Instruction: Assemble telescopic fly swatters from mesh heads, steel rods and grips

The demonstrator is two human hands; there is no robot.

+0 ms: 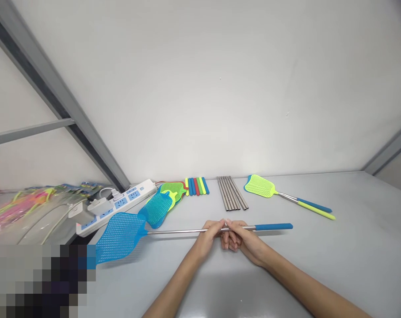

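A blue fly swatter point(122, 236) with a thin metal shaft and a blue grip is held level above the grey table. My left hand point(211, 236) is closed round the middle of the shaft. Close beside it, my right hand point(242, 240) grips the thicker tube just left of the blue grip. The two thumbs nearly touch on top. Behind my hands lies a row of metal tubes point(229, 194). Colored grips point(196, 186) in yellow, blue, red and green lie in a row to their left.
Loose swatter heads point(157, 210) in blue, yellow and green overlap at left. A white power strip point(117, 207) with plugs and cords stands beside them. Two swatters, the front one yellow point(261, 186), lie at right. Plastic-wrapped items point(24, 210) fill the far left. A wall runs behind the table.
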